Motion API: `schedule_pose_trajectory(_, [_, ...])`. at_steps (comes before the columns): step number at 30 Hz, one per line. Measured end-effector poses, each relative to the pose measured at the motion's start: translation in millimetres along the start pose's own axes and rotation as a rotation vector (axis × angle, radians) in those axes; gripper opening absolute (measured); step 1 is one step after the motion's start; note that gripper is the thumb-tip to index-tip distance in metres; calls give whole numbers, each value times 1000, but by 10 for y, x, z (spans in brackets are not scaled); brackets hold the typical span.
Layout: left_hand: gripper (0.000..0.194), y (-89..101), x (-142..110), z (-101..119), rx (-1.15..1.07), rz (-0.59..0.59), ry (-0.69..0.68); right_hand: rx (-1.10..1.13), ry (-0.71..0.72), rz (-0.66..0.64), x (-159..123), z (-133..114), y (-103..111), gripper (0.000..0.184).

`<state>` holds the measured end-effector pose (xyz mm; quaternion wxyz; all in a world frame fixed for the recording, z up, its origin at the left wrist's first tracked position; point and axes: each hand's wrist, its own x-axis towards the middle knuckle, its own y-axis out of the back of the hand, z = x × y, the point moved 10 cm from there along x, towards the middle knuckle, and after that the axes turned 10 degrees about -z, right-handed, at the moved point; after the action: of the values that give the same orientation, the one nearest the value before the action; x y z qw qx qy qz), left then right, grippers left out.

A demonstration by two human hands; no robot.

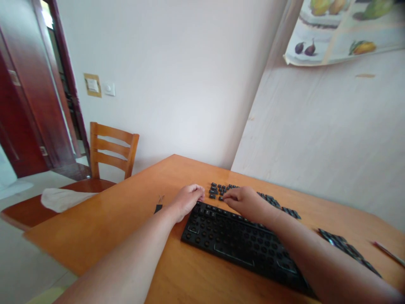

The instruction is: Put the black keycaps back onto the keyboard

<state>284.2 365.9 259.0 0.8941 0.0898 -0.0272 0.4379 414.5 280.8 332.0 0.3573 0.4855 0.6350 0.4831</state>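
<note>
A black keyboard [234, 236] lies slanted on the wooden table, most of its switches bare, with keycaps on the top row and a few at its upper left. My left hand [189, 197] rests by the keyboard's far left corner, fingers curled together; whatever they hold is hidden. Beyond the keyboard my right hand [245, 202] reaches over to loose black keycaps [213, 191] laid out in rows. Its thumb and fingertips pinch at a small keycap [220, 198] at the near edge of that group. My right hand and forearm cover some of the keycaps and keyboard.
More loose keycaps [344, 245] lie right of my right forearm, near a thin pencil-like stick [389, 253]. A small black tool with wire loops [158, 204] lies left of my left hand. A wooden chair [112, 150] stands beyond the table's left edge; walls rise behind.
</note>
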Motion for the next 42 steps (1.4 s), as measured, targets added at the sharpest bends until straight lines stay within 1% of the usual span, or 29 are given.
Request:
schedule_pose_trajectory(2, [31, -4, -5, -12, -1, -2, 17, -17, -118, 27, 106, 339, 99, 25])
schedule_pose_trajectory(3, [32, -6, -9, -17, -4, -3, 24, -15, -202, 44, 151, 538, 149, 24])
schedule_pose_trajectory(6, [34, -11, -20, -16, -19, -5, 31, -23, -319, 91, 280, 977, 270, 24])
schedule_pose_trajectory(9, [36, -6, -31, -17, -35, 2, 38, -34, -384, 100, 394, 1275, 298, 21])
schedule_pose_trajectory(13, [37, 1, -28, -39, -31, -1, 44, -30, -435, 63, 543, 1505, 205, 18])
schedule_pose_trajectory(17, [38, 5, -13, -68, -16, -21, 40, -25, -452, 18, 685, 1610, 87, 17])
schedule_pose_trajectory(25, [33, 7, -1, -98, 17, -30, 28, -50, -470, -90, 868, 1675, -70, 15])
schedule_pose_trajectory(29, [31, 11, -4, -108, 21, -26, 25, -55, -507, -180, 910, 1758, -185, 26])
schedule_pose_trajectory(32, [32, 11, -8, -106, 25, -30, 31, -48, -523, -215, 926, 1804, -237, 31])
schedule_pose_trajectory(36, [34, 6, -14, -91, 23, -33, 31, -39, -526, -198, 934, 1818, -225, 29])
schedule_pose_trajectory(42, [36, 0, -21, -79, 4, -26, 26, -24, -519, -89, 951, 1815, -135, 13])
